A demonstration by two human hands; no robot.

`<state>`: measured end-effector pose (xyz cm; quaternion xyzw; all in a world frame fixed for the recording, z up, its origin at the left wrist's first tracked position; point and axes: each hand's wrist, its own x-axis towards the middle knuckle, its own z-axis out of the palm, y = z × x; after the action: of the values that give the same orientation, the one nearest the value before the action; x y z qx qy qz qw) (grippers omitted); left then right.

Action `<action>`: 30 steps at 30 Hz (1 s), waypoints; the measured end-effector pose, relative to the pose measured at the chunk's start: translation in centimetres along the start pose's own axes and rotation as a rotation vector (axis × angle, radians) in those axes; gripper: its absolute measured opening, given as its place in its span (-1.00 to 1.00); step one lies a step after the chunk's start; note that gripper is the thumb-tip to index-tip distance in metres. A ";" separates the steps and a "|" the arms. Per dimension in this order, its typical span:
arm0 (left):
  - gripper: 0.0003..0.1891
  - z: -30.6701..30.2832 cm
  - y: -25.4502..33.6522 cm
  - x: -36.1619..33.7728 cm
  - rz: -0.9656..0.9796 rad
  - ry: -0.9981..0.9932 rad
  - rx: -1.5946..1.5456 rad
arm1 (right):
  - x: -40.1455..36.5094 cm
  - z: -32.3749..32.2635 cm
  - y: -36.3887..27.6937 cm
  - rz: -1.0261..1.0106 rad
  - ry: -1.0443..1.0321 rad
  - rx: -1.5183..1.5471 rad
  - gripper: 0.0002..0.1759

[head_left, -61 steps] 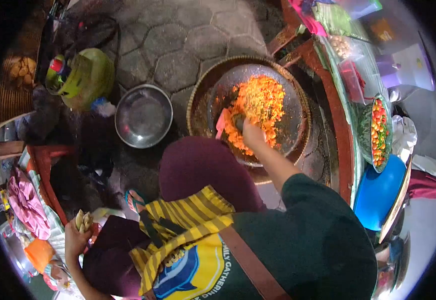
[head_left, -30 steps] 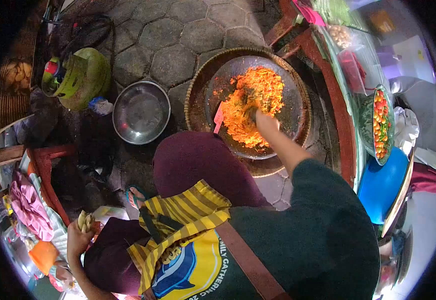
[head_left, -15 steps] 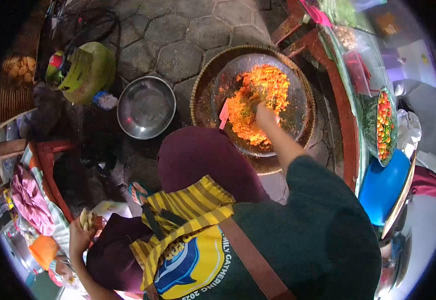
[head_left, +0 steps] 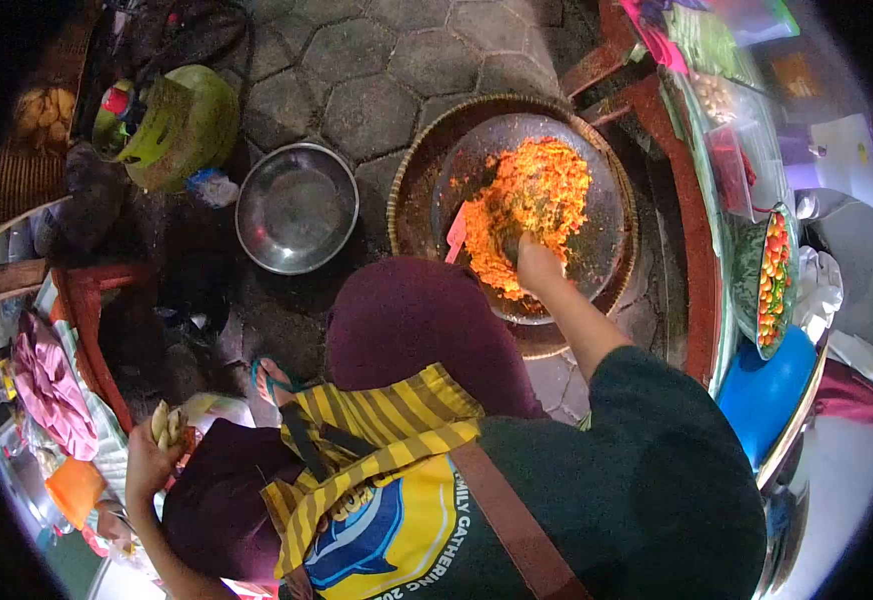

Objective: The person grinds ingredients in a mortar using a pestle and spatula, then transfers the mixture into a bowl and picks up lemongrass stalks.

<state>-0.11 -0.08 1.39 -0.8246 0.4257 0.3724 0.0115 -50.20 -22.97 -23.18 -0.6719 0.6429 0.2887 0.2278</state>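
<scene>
Open paving (head_left: 377,70) at upper centre, plenty of room there. The steel bowl (head_left: 297,208) sits just beside the woven tray (head_left: 409,200), with only a narrow gap between them. On the grinding stone (head_left: 607,225) the right part is bare. The pink spatula (head_left: 456,233) blocks the left edge of the paste (head_left: 542,190), the right hand (head_left: 537,262) the lower. The table (head_left: 695,240) crowds the tray's right rim, a maroon knee (head_left: 407,320) its lower rim. Lower left, the left hand (head_left: 147,462), fingers round pale pods (head_left: 165,425), fills the frame's edge.

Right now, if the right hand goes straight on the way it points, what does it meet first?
The orange paste in the mortar: the right hand, gripping a dark pestle, points down into it. Depth is unclear.
</scene>
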 end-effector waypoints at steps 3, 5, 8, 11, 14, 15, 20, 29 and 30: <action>-0.76 0.5 0.0 0.7 0.021 -0.030 -0.010 | 4.0 -1.7 2.5 0.100 0.037 -0.021 -0.55; -0.74 0.6 0.7 0.7 0.152 0.028 -0.117 | 9.1 -5.5 4.8 -0.008 -0.148 -0.161 -0.65; -0.70 -0.1 3.1 0.3 0.095 -0.036 -0.122 | 12.3 -6.5 7.7 -0.174 -0.355 -0.203 -0.89; -0.70 0.3 2.0 0.0 0.089 -0.008 -0.099 | 4.3 -4.6 5.2 -0.089 -0.174 -0.075 -0.77; -0.71 0.7 -1.7 0.4 0.098 0.016 -0.102 | -0.6 1.9 4.1 -0.063 -0.058 -0.197 -0.44; -0.71 0.8 -2.7 0.6 0.079 0.009 -0.160 | 0.0 2.3 3.9 -0.066 -0.065 -0.195 -0.44; -0.70 0.9 -1.3 1.3 0.174 0.085 0.040 | 8.4 -1.2 5.3 0.197 0.179 0.097 -0.59; -0.68 0.7 -2.2 1.1 0.088 0.014 -0.156 | -2.0 1.3 11.0 0.023 0.072 -0.262 -0.52; -0.67 0.7 -2.3 1.0 0.027 -0.001 -0.106 | -1.9 1.6 10.4 0.085 -0.007 -0.218 -0.44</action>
<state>1.41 0.90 -0.44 -0.8182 0.4163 0.3948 -0.0371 -60.68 -21.25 -22.35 -0.6638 0.6348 0.3686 0.1433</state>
